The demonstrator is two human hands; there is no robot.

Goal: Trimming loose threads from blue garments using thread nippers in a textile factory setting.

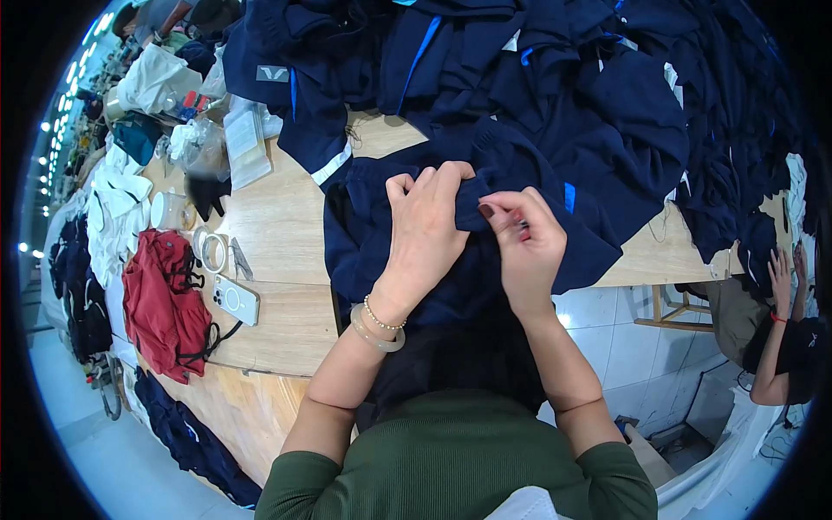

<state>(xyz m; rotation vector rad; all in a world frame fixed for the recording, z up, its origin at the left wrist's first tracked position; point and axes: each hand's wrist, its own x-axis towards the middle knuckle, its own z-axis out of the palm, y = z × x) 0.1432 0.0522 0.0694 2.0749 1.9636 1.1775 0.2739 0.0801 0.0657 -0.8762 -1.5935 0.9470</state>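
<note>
A dark navy garment [364,208] with a gathered waistband lies over the table's near edge in front of me. My left hand [427,217] grips its fabric, fingers curled over a fold. Close on its right, my right hand [530,238] is partly closed, thumb and forefinger pinched at the edge of the same fold. Whether a thread or other small thing is in that pinch, I cannot make out. A small bright blue strip [569,198] shows on the navy cloth to the right of my hands.
A large heap of navy garments [537,61] covers the far side. On the left are a red garment [160,295], a phone [236,300], tape rolls [214,251], clear plastic bags [247,143] and white cloth [117,204]. At the right, another person's hand [780,282] touches the heap; a wooden stool [672,312] stands below.
</note>
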